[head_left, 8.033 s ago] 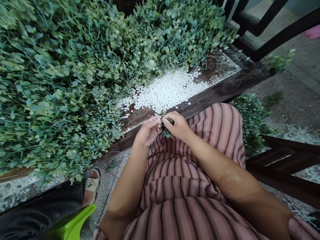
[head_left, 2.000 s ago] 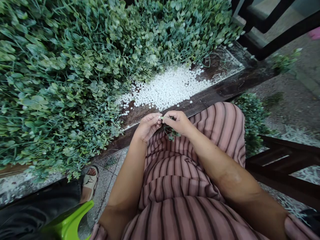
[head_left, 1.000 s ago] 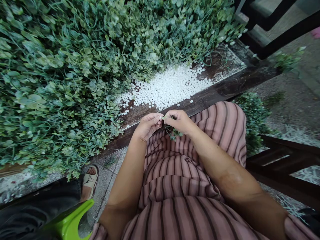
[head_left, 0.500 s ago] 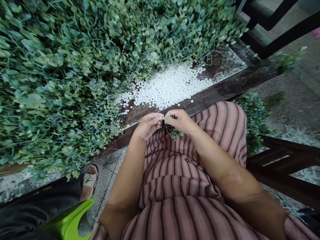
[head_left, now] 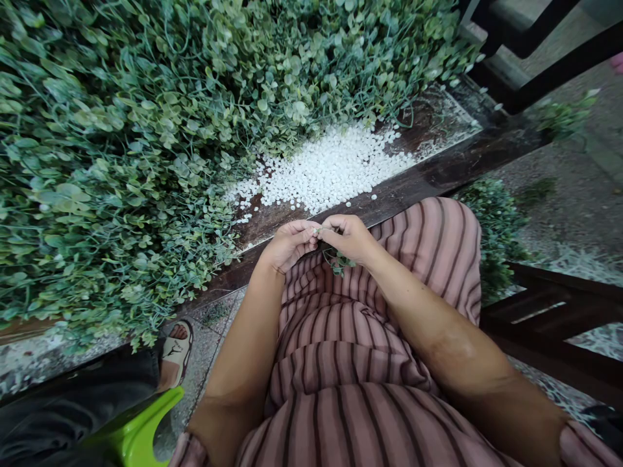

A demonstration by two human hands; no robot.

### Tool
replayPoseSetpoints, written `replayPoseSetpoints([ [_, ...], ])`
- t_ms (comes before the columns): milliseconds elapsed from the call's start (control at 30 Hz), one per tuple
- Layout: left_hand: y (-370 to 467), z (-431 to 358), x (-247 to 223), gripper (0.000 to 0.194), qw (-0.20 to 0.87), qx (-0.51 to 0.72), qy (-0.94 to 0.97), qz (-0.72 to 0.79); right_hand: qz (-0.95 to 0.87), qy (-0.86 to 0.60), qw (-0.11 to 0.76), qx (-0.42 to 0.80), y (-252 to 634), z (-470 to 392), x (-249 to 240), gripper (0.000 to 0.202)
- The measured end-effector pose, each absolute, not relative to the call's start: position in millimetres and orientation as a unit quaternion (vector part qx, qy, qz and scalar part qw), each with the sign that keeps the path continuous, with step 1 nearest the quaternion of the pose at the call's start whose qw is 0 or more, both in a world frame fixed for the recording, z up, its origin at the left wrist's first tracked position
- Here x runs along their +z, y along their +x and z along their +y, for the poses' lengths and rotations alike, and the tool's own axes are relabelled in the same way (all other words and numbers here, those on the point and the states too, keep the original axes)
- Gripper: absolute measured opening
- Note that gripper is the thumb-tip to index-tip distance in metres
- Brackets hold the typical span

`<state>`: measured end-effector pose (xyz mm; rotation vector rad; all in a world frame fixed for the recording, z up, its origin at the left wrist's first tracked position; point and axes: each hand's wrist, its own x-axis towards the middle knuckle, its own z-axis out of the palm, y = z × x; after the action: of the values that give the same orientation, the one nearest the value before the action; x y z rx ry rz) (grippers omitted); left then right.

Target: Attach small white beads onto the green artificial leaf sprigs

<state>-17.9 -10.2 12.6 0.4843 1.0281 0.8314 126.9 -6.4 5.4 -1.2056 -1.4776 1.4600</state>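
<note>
Just above my lap, my left hand [head_left: 291,245] and my right hand [head_left: 351,239] meet fingertip to fingertip. A small white bead [head_left: 315,231], partly covered by the fingers, is pinched in my left hand. My right hand grips the stem of an artificial leaf sprig [head_left: 339,263], whose green leaves hang below the palm. The stem's end meets the bead between the two hands; whether it is inside cannot be told. Right beyond my fingers, a pile of white beads [head_left: 335,168] lies on the dark wooden table [head_left: 413,185].
A large heap of artificial greenery [head_left: 146,130] covers the table's far and left parts. At lower left are a green plastic chair [head_left: 141,434] and another person's sandalled foot [head_left: 176,350]. Dark wooden chair parts [head_left: 549,331] stand at right, with more greenery [head_left: 491,233] on the floor.
Both hands stay nearly in place. My right fingertips have shifted slightly left, closer to my left fingers, and less of the stem shows between them.
</note>
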Motion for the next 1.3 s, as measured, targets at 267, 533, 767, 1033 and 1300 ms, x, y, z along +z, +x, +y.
replayPoseSetpoints([
  [267, -21, -9, 14, 0.025, 0.772, 0.364, 0.236, 0.465, -0.588, -0.456, 0.367, 0.559, 128, -9, 3, 0.020],
  [533, -21, -7, 15, 0.028, 0.765, 0.358, 0.240, 0.478, -0.615, -0.423, 0.377, 0.548, 128, -9, 5, 0.024],
  [767, -10, -15, 12, 0.028, 0.698, 0.441, 0.232, 0.515, -0.607, -0.426, 0.389, 0.546, 125, -7, 1, 0.023],
  [1033, -1, -30, 11, 0.029, 0.617, 0.491, 0.250, 0.561, -0.610, -0.467, 0.372, 0.521, 124, -7, -1, 0.027],
  [1300, -2, -27, 11, 0.028, 0.599, 0.490, 0.252, 0.581, -0.608, -0.470, 0.372, 0.521, 124, -6, -4, 0.028],
])
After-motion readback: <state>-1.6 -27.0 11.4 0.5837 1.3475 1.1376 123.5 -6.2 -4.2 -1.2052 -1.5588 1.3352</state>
